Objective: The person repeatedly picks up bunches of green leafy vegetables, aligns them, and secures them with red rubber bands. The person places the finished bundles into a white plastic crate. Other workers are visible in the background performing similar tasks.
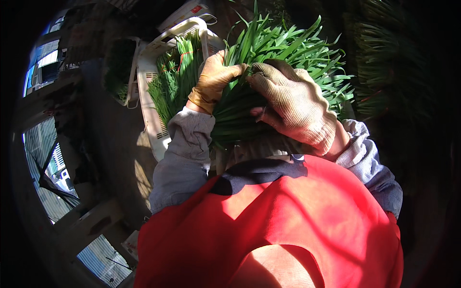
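Note:
A thick heap of long, flat green leaves, probably garlic chives (288,45), lies before me with its leaf tips pointing away. At its left side is my left hand (216,79) in a yellowish rubber glove, with leaves between its thumb and fingers. My right hand (293,99), in a beige knitted glove, reaches over the leaves from the right. Its bent fingers come close to the left thumb, and their tips are hidden. A bare thumb tip shows through the torn glove. Darker, shaded stalks (237,118) run below both hands toward my body.
Left of the heap stands a white plastic crate (147,104) with green bundles (185,54) tied with red bands. Another crate (132,75) of greens is farther left. On the right, more stacked greens (381,72) lie in deep shade. A white bag (183,14) sits beyond the crate.

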Tool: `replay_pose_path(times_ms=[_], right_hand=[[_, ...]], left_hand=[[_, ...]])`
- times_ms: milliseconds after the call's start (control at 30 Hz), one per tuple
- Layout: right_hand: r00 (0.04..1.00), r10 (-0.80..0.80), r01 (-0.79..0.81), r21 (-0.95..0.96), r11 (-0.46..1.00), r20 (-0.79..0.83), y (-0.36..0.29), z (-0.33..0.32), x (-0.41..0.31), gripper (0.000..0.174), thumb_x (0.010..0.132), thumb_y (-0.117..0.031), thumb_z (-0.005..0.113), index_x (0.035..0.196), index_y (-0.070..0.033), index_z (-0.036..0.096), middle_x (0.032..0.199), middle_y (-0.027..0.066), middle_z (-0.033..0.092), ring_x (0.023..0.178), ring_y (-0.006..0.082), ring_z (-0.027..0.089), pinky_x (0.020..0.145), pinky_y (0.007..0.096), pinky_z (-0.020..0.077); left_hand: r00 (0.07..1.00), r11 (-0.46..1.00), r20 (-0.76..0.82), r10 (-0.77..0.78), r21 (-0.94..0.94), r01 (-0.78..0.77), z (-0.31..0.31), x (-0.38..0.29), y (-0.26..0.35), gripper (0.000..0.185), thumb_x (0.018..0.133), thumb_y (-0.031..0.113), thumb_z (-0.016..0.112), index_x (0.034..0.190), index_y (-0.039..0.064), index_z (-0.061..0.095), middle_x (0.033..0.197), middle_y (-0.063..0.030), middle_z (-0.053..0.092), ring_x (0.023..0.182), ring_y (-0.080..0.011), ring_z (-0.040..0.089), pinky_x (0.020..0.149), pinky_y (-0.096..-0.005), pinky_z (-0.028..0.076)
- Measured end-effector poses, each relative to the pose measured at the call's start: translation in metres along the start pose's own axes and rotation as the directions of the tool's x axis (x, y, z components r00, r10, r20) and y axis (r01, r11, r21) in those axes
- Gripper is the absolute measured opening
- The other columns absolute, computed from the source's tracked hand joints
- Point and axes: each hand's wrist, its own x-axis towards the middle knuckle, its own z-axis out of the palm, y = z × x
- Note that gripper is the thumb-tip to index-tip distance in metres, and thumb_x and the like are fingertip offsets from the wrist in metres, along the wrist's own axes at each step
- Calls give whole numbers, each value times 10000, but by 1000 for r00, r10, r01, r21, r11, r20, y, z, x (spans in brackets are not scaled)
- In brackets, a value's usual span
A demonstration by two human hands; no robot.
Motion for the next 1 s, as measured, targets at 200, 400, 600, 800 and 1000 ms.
replay_pose_path(times_ms=[200, 400, 600, 800, 1000], right_hand=[[982, 187, -186, -17, 982, 29, 20, 21, -36, 772, 861, -370, 781, 1423, 50, 458, 1352, 266, 573, 1227, 405, 585, 983, 433, 534], [907, 421, -401, 345, 849, 17, 35, 11, -25, 472, 945, -181, 695, 1355, -47, 506, 1182, 203, 708, 1057, 412, 689, 881, 445, 564], [991, 44, -60, 121, 991, 126, 42, 3, 2, 417, 872, -61, 711, 1278, -70, 616, 945, 171, 716, 837, 369, 710, 719, 414, 570], [971, 237, -236, 151, 960, 10, 32, 30, 11, 225, 868, -222, 724, 1000, -65, 632, 883, 146, 654, 804, 391, 670, 678, 461, 543], [917, 349, -396, -345, 851, -190, 65, -2, 5, 504, 842, -108, 754, 1314, -60, 585, 1375, 188, 584, 1157, 383, 637, 950, 419, 551]], left_hand=[[990, 997, -120, 77, 17, -75, -2, -3, -4, 368, 852, -10, 782, 1195, -4, 651, 1053, -54, 721, 921, -121, 669, 872, -279, 541], [974, 979, -146, 174, 129, -156, 3, -6, -10, 357, 854, 16, 771, 1188, -16, 648, 1044, -43, 721, 902, -102, 644, 860, -270, 528], [982, 993, -147, 114, -13, -118, 18, -18, 2, 328, 862, -9, 742, 1177, -17, 650, 1023, -36, 730, 885, -85, 648, 834, -257, 538], [948, 966, -190, 255, 2, -259, 27, -22, -1, 247, 889, 13, 698, 1135, 1, 684, 1019, -16, 720, 869, -68, 624, 818, -241, 520], [914, 951, -264, 308, 119, -286, 37, -21, -2, 229, 879, 24, 701, 1105, -7, 690, 970, 5, 713, 851, -55, 594, 800, -243, 505]])
